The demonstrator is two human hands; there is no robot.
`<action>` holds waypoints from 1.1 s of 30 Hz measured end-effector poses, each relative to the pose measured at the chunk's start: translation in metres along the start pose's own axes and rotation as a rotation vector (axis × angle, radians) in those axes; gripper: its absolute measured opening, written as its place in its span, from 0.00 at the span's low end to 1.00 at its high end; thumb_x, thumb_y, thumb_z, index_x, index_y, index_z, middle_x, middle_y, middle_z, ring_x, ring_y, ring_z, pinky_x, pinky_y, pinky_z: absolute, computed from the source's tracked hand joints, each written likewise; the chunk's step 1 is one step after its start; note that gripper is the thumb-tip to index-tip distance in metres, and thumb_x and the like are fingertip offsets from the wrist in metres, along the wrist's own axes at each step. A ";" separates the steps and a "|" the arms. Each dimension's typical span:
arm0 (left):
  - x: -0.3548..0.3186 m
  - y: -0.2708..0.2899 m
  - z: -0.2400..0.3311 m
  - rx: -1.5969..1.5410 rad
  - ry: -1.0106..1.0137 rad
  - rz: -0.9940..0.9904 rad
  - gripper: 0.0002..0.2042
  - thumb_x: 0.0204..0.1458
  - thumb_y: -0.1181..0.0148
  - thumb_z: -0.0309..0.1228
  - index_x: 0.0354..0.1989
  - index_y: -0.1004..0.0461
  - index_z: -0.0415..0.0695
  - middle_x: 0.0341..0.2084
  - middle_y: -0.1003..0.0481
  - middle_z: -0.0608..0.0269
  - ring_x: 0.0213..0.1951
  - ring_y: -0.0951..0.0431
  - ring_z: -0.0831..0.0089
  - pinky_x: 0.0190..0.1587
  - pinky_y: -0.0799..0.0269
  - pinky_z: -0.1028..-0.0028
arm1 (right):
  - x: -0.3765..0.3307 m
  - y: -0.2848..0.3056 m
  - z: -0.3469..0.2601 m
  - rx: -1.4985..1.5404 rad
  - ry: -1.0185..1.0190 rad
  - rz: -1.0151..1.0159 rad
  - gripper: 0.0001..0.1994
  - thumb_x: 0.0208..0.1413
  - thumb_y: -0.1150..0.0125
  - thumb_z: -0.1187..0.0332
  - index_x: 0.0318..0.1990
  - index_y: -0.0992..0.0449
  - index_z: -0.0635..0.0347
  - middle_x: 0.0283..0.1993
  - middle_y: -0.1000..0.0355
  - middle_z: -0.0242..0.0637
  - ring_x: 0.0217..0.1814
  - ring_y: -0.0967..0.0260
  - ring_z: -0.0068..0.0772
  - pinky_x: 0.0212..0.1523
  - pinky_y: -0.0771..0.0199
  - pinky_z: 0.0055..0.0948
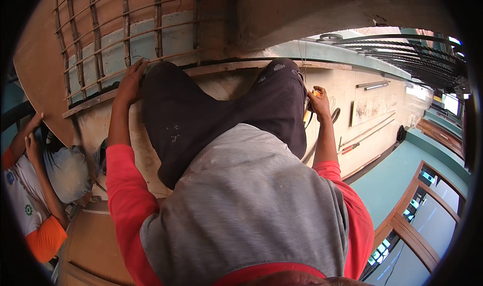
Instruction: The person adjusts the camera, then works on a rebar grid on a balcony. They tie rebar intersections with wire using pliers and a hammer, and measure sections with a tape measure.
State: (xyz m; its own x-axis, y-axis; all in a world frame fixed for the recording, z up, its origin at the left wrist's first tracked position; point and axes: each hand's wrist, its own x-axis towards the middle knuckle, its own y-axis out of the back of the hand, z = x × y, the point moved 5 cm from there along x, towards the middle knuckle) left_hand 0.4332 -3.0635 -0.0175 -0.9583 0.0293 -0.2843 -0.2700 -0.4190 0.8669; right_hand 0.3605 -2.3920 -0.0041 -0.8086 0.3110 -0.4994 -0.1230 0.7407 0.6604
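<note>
My left hand (pixel 132 83) rests beside my left knee with its fingers stretched out and nothing visible in them. Its fingertips are at the lower edge of a lattice of sticks (pixel 127 34), close above a long wooden strip (pixel 93 103). Beside my right knee, my right hand (pixel 320 104) is closed round a small orange-and-black object (pixel 316 92); the fingers cover most of it, so its kind cannot be made out. A yellow piece and a dark cord show just below that hand, partly behind my leg.
At the left another person (pixel 30 195) in a white and orange shirt has both hands near a brown board (pixel 48 85). A red-handled tool (pixel 350 148), long thin rods and a flat panel (pixel 372 110) lie at the right. Dark metal bars (pixel 402 49) stand at the far right.
</note>
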 end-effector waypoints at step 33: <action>0.131 -0.120 0.195 0.784 -0.597 -0.349 0.46 0.46 0.32 0.58 0.74 0.47 0.62 0.68 0.41 0.40 0.67 0.38 0.40 0.67 0.38 0.51 | -0.029 -0.028 0.157 -0.146 0.020 0.163 0.26 0.57 0.35 0.55 0.57 0.27 0.64 0.54 0.29 0.53 0.59 0.30 0.52 0.58 0.27 0.46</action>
State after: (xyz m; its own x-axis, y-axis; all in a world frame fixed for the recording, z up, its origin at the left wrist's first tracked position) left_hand 0.3215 -2.8319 -0.0791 -0.6482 0.5687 -0.5064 -0.3208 0.3992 0.8589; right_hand 0.4783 -2.3285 -0.0965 -0.8356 0.4069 -0.3691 -0.0705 0.5869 0.8066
